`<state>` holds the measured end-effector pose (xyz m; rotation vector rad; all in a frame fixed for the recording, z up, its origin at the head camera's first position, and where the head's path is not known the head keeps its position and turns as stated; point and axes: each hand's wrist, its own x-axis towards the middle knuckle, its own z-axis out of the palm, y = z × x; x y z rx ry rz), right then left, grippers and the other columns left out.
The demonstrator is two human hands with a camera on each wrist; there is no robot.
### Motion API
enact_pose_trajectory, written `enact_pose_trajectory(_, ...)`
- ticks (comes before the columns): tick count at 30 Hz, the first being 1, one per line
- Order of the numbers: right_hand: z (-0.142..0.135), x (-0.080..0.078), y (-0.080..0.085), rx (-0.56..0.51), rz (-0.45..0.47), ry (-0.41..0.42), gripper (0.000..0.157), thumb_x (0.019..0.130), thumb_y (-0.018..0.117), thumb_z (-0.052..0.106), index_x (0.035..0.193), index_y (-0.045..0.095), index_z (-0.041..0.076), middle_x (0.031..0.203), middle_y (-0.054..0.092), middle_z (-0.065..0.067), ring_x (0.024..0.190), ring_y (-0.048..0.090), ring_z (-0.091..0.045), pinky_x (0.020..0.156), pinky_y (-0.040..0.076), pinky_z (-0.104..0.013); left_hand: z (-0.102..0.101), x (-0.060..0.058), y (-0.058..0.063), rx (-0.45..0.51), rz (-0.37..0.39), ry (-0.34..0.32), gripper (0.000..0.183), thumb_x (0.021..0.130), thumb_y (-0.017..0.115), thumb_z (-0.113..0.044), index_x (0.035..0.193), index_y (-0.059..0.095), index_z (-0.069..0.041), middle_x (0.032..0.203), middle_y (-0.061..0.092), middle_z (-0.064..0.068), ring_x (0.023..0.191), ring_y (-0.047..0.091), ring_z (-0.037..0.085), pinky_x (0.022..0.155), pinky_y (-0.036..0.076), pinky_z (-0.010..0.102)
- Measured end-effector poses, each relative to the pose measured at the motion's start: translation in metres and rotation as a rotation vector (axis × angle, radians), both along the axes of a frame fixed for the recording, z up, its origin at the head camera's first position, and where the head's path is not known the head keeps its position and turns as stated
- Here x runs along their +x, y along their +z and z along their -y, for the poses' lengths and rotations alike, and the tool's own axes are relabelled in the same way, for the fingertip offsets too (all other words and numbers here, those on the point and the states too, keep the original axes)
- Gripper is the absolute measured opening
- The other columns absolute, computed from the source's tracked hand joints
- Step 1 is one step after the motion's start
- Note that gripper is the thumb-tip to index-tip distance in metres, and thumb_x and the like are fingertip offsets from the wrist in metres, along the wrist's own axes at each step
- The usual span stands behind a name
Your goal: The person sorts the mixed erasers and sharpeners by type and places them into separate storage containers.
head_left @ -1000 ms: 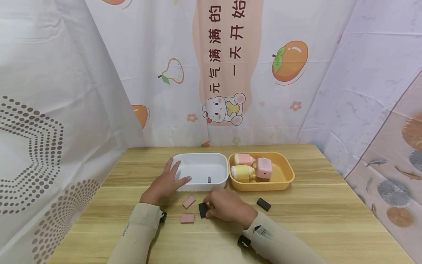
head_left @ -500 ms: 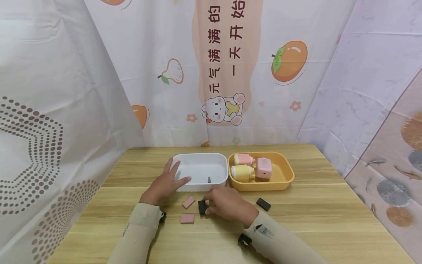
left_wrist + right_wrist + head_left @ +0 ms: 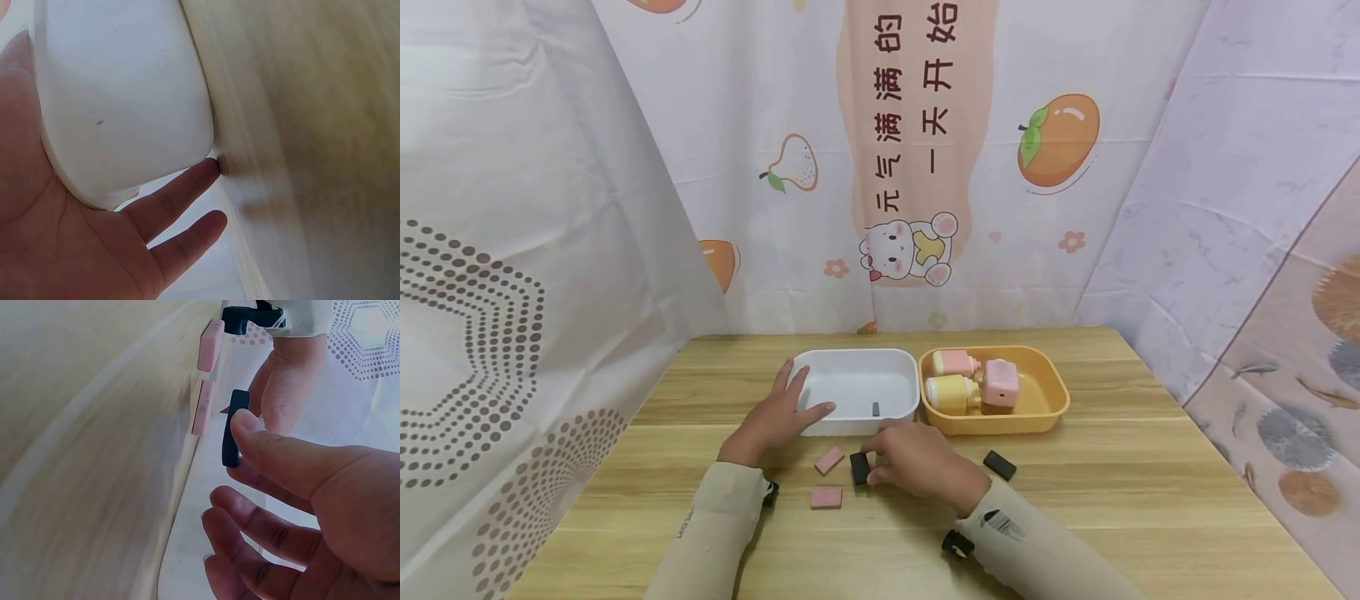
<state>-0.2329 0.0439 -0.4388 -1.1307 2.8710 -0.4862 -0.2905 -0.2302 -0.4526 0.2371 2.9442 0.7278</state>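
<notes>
My right hand [image 3: 913, 462] pinches a black rectangular block [image 3: 860, 469] between thumb and index finger. In the right wrist view, that same black block [image 3: 235, 428] appears held just off the tabletop, its other fingers loosely bent. Spread out with straight fingers, my left hand [image 3: 775, 421] rests at the left end of a white plastic bin [image 3: 857, 426]. The left wrist view has its palm and fingers against the bin's end wall [image 3: 125, 112]. Two pink blocks lie between the hands: one pink block [image 3: 830, 459] angled, the other pink block [image 3: 827, 497] nearer the front.
Inside the white bin is a small dark grey piece [image 3: 876, 408]. An orange bin [image 3: 1037, 423] stands to its right, holding a pink bottle [image 3: 953, 362], a yellow bottle [image 3: 950, 392] and a pink cube [image 3: 1001, 383]. Another black block [image 3: 999, 464] lies right of my right hand.
My right hand has shifted slightly forward, away from the front edge, with the black block pinched in it. My left hand and the bins have stayed in place.
</notes>
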Motion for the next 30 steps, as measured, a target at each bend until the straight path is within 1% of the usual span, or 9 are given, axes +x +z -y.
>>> enact_pose_trajectory(7, -0.001, 0.000, 0.002, -0.016, 0.022, -0.003, 0.036, 0.086, 0.085, 0.037, 0.121, 0.078, 0.027, 0.105, 0.072, 0.006, 0.079, 0.056, -0.002, 0.065, 0.048, -0.024, 0.000, 0.000, 0.000, 0.001, -0.008, -0.004, 0.109, 0.091, 0.050, -0.082, 0.168, 0.011, -0.015, 0.174, -0.010, 0.013, 0.146, 0.040, 0.048, 0.110, 0.041, 0.067)
enact_pose_trajectory(16, -0.001, 0.001, 0.005, -0.029, 0.027, -0.016, 0.037, 0.087, 0.084, 0.036, 0.122, 0.078, 0.026, 0.105, 0.071, 0.006, 0.073, 0.055, -0.002, 0.060, 0.046, -0.022, 0.001, 0.000, -0.003, 0.025, -0.018, -0.007, 0.111, 0.089, 0.050, -0.084, 0.168, 0.012, -0.016, 0.175, -0.010, 0.011, 0.144, 0.044, 0.046, 0.109, 0.042, 0.066)
enact_pose_trajectory(23, -0.002, 0.003, 0.011, -0.034, 0.025, -0.023, 0.036, 0.088, 0.084, 0.036, 0.122, 0.078, 0.026, 0.108, 0.072, 0.006, 0.077, 0.055, -0.003, 0.063, 0.046, -0.023, 0.001, -0.001, -0.004, 0.009, -0.022, -0.005, 0.111, 0.089, 0.049, -0.084, 0.168, 0.012, -0.016, 0.175, -0.010, 0.011, 0.144, 0.044, 0.046, 0.109, 0.043, 0.066)
enact_pose_trajectory(30, -0.004, 0.002, 0.012, -0.043, 0.015, -0.028, 0.037, 0.088, 0.084, 0.036, 0.123, 0.078, 0.026, 0.109, 0.072, 0.005, 0.080, 0.055, -0.003, 0.066, 0.047, -0.023, 0.001, 0.000, -0.003, 0.014, -0.030, -0.010, 0.110, 0.090, 0.050, -0.082, 0.168, 0.013, -0.014, 0.175, -0.009, 0.012, 0.142, 0.046, 0.047, 0.108, 0.044, 0.066)
